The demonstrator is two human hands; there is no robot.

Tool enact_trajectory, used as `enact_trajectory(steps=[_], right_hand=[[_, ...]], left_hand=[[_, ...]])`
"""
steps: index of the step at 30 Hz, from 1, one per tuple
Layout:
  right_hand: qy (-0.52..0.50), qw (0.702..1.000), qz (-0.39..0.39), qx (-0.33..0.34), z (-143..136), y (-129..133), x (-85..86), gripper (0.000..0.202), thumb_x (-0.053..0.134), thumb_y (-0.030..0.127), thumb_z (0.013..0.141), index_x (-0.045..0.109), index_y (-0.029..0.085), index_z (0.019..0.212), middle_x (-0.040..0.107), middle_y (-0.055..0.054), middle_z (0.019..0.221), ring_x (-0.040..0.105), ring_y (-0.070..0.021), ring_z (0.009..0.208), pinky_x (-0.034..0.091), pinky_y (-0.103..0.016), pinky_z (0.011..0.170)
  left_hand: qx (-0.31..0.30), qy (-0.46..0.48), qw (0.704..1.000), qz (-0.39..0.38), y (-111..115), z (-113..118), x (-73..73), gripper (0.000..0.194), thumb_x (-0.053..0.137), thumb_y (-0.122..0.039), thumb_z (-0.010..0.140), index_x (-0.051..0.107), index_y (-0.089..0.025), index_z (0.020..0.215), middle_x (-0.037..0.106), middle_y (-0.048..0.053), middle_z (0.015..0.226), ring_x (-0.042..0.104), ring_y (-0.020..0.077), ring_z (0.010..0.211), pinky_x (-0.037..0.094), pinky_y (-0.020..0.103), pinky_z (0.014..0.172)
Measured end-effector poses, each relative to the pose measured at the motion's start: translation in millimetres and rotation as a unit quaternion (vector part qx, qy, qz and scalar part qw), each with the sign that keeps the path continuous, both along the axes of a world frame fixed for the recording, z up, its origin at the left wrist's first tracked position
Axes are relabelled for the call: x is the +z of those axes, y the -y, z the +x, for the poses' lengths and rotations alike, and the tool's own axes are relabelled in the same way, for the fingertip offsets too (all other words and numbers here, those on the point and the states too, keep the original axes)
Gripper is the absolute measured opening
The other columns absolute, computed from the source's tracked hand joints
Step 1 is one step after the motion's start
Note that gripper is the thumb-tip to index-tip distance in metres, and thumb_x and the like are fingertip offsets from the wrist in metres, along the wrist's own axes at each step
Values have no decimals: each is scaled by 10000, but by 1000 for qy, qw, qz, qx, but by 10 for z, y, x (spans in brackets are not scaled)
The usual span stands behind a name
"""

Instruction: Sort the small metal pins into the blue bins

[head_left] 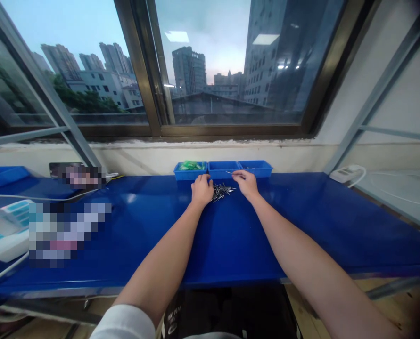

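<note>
A loose pile of thin, dark and silvery metal pins [223,190], perhaps screws or nails, lies on the blue tabletop [153,235]. My left hand [202,189] rests at the pile's left edge, its fingers curled; whatever is between them is hidden. Just right of and above the pile, my right hand [245,182] pinches one slender metal pin [228,172] between thumb and finger. The pin points left, in front of the middle blue bin [217,175]. Beside it stand the left blue bin [186,175], holding green packets [191,165], and the right blue bin [265,172].
The bins stand in a row against the wall below a window [231,132]. At the right sits a white power strip [344,174] with a cable. To the left are a white and teal device [4,230], a blue tray [4,175], cables and blurred-out items.
</note>
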State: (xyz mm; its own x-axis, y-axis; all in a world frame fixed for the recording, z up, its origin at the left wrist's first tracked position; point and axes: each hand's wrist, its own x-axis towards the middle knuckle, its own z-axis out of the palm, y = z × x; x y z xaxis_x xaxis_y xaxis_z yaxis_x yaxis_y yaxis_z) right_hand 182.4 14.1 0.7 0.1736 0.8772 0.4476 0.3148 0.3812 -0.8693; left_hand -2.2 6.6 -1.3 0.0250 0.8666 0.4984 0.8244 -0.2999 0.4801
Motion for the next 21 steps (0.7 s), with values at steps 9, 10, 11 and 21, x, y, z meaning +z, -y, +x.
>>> enact_trajectory(steps=[9, 10, 11, 21], right_hand=[[202, 975, 41, -87, -25, -48, -2, 418, 563, 205, 690, 643, 205, 1100, 668, -52, 1045, 470, -251, 1088, 367, -398, 993], [208, 973, 37, -91, -34, -54, 1, 418, 559, 209, 696, 639, 206, 1107, 666, -50, 1057, 459, -257, 1093, 360, -406, 997], [212, 972, 34, -94, -41, -59, 4, 419, 556, 213, 701, 636, 205, 1113, 664, -50, 1066, 451, -262, 1095, 356, -411, 995], [211, 960, -23, -183, 245, -152, -39, 526, 582, 284, 701, 558, 249, 1225, 544, -77, 1287, 364, -352, 1154, 302, -555, 952]], left_hand=[[-26, -107, 992, -68, 56, 53, -52, 508, 330, -557, 887, 569, -178, 1127, 559, 148, 1221, 496, 311, 1154, 377, 472, 944], [-31, -112, 991, -67, 58, 55, -60, 516, 321, -558, 889, 568, -174, 1129, 561, 150, 1218, 494, 313, 1155, 373, 478, 945], [-32, -113, 991, -67, 60, 55, -65, 521, 312, -555, 893, 565, -172, 1137, 558, 151, 1222, 492, 312, 1158, 368, 480, 948], [-17, -61, 993, 98, 279, 24, 289, 272, 440, -369, 882, 609, -212, 1026, 586, 96, 1196, 496, 266, 1138, 369, 426, 944]])
